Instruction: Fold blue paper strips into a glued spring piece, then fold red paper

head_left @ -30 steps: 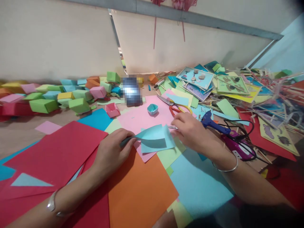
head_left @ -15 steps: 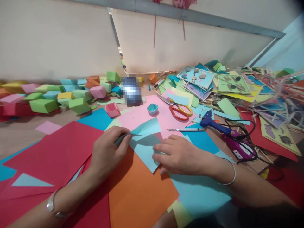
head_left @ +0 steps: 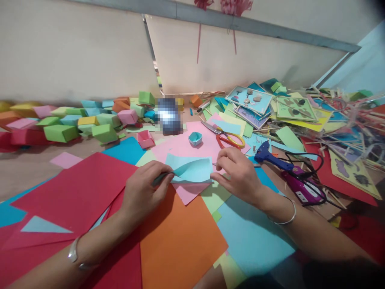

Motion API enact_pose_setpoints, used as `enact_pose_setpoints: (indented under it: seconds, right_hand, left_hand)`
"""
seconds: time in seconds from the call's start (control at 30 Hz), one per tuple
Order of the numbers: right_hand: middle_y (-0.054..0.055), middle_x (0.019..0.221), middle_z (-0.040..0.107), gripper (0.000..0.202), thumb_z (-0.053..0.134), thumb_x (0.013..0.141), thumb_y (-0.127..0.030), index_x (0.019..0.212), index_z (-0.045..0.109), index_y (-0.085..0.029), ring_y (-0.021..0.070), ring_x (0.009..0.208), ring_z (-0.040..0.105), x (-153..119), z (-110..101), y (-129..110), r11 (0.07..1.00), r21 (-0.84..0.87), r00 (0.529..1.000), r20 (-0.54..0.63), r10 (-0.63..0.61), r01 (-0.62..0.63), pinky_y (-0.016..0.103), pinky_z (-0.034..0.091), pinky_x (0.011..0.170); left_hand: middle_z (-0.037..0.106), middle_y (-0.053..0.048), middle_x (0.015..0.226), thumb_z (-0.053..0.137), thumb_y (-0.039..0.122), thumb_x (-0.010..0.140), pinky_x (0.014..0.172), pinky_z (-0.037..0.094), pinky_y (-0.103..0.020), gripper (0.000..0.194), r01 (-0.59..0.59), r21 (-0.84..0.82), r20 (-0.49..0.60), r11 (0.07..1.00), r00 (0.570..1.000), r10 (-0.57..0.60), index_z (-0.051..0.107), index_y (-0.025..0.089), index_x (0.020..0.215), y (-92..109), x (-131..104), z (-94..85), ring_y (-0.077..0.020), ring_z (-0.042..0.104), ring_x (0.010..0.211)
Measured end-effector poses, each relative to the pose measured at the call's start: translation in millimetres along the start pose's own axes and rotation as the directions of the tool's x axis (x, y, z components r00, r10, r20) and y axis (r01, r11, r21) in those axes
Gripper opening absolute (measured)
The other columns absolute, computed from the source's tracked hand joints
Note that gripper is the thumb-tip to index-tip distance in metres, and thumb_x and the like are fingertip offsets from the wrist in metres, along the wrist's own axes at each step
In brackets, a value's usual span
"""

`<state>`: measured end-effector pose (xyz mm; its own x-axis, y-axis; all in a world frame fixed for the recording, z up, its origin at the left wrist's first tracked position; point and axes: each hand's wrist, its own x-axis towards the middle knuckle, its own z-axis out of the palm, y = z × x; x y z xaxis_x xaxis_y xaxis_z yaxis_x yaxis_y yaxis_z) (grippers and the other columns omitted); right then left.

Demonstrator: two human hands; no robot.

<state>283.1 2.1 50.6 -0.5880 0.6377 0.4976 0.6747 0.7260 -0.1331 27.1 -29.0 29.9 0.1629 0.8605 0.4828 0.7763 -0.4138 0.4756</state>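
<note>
A light blue paper sheet [head_left: 192, 170], curled and partly folded, lies between my two hands. My left hand [head_left: 148, 186] is closed, pinching the sheet's left end between thumb and fingers. At the right edge of the sheet is my right hand [head_left: 236, 174], its fingers curled and its thumb apart from them, the thumb tip touching or close to the paper. Behind the right hand lies a craft knife [head_left: 256, 165], largely hidden. A small blue folded paper box [head_left: 195, 139] sits beyond the sheet, and a pink paper box [head_left: 145, 139] stands to its left.
Scissors [head_left: 230, 139] with red and yellow handles lie beyond my right hand. A blue glue gun [head_left: 275, 156] and purple power strip [head_left: 303, 186] with black cable are at right. Red paper [head_left: 75, 188] and orange paper [head_left: 180, 237] lie nearer. Folded boxes [head_left: 61, 133] line the left.
My right hand has moved up and right to the sheet's right edge. The light blue sheet has turned and lifted off a pink piece. My left hand keeps its pinch.
</note>
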Motion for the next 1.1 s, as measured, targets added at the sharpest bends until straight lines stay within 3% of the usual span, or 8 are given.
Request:
enact_pose_setpoints:
  seconds: [0.1, 0.17, 0.23, 0.33, 0.4, 0.7, 0.87, 1.1]
  right_hand:
    - [0.028, 0.132, 0.055, 0.037, 0.071, 0.086, -0.049, 0.091, 0.062, -0.013, 0.035, 0.123, 0.052, 1.8, -3.0, -5.1, 0.988, 0.071, 0.99, -0.027, -0.135, 0.137, 0.044, 0.047, 0.091]
    - [0.03, 0.144, 0.047, 0.038, 0.069, 0.087, -0.05, 0.091, 0.063, -0.013, 0.0376, 0.134, 0.044, 1.1, 1.1, -6.7, 0.982, 0.087, 0.985, 0.013, -0.171, 0.169, 0.048, 0.045, 0.097]
    - [0.025, 0.138, 0.055, 0.025, 0.061, 0.095, -0.038, 0.084, 0.063, -0.015, 0.033, 0.128, 0.051, -0.9, 7.5, -6.2, 0.985, 0.094, 0.989, 0.024, -0.145, 0.143, 0.045, 0.046, 0.094]
    - [0.014, 0.105, 0.072, 0.022, 0.052, 0.098, -0.021, 0.079, 0.063, -0.017, 0.0239, 0.1, 0.065, -3.5, 14.1, -3.8, 0.988, 0.136, 0.996, 0.039, -0.085, 0.079, 0.037, 0.047, 0.083]
    - [0.011, 0.09, 0.072, 0.02, 0.052, 0.097, -0.018, 0.08, 0.063, -0.016, 0.0213, 0.087, 0.065, -4.0, 15.0, -2.3, 0.984, 0.178, 0.998, 0.058, -0.024, 0.013, 0.034, 0.046, 0.077]
    - [0.0, 0.074, 0.067, 0.009, 0.061, 0.085, -0.013, 0.079, 0.06, -0.019, 0.0132, 0.068, 0.059, -1.7, 14.0, 0.0, 0.873, 0.353, 0.941, 0.103, 0.322, -0.337, 0.024, 0.042, 0.064]
    - [0.003, 0.087, 0.073, 0.018, 0.061, 0.085, -0.011, 0.099, 0.068, -0.019, 0.0153, 0.078, 0.065, -1.5, 14.6, 1.0, 0.856, 0.384, 0.938, 0.114, 0.327, -0.345, 0.024, 0.045, 0.069]
    - [0.003, 0.078, 0.069, 0.018, 0.059, 0.086, -0.007, 0.079, 0.072, -0.017, 0.0145, 0.075, 0.061, -0.5, 13.3, 3.0, 0.892, 0.299, 0.93, 0.253, 0.268, -0.339, 0.025, 0.038, 0.065]
  left_hand:
    - [0.069, -0.001, 0.075, 0.054, 0.024, 0.09, 0.066, 0.047, -0.029, 0.014, -0.015, 0.008, 0.006, 1.0, 1.0, 0.015, 0.062, 0.022, 0.078, -0.3, -0.4, 1.3, -0.0183, 0.065, 0.074]
    - [0.069, -0.001, 0.075, 0.054, 0.024, 0.09, 0.065, 0.047, -0.029, 0.014, -0.022, -0.003, 0.026, 1.0, 0.999, 0.022, 0.062, 0.022, 0.078, 0.3, -0.6, 1.6, -0.0182, 0.064, 0.073]
    - [0.069, -0.001, 0.075, 0.053, 0.024, 0.09, 0.065, 0.048, -0.029, 0.015, -0.025, -0.048, 0.063, 0.999, 0.998, 0.028, 0.063, 0.022, 0.078, 1.5, -0.7, 1.3, -0.0178, 0.064, 0.073]
    - [0.07, -0.001, 0.074, 0.054, 0.025, 0.091, 0.064, 0.048, -0.028, 0.017, -0.026, -0.122, 0.128, 0.992, 0.991, 0.042, 0.064, 0.022, 0.078, 3.3, 0.1, 0.4, -0.0172, 0.065, 0.071]
    - [0.071, -0.002, 0.074, 0.054, 0.027, 0.091, 0.064, 0.049, -0.029, 0.018, -0.019, -0.137, 0.139, 0.99, 0.99, 0.038, 0.065, 0.022, 0.077, 3.7, 1.1, -0.3, -0.0176, 0.065, 0.071]
    - [0.072, -0.003, 0.075, 0.051, 0.038, 0.094, 0.064, 0.049, -0.029, 0.028, 0.02, -0.062, 0.104, 0.998, 0.994, -0.013, 0.068, 0.023, 0.078, -3.0, 1.7, 0.2, -0.019, 0.067, 0.072]
    - [0.074, -0.003, 0.076, 0.051, 0.035, 0.094, 0.064, 0.048, -0.029, 0.027, -0.017, -0.019, 0.107, 1.0, 0.994, 0.019, 0.071, 0.023, 0.081, -7.4, 1.5, -0.5, -0.0199, 0.067, 0.072]
    - [0.073, -0.004, 0.074, 0.049, 0.036, 0.094, 0.061, 0.047, -0.03, 0.03, -0.012, -0.003, 0.181, 1.0, 0.983, 0.012, 0.071, 0.023, 0.079, -8.5, 1.6, -1.9, -0.0201, 0.066, 0.07]
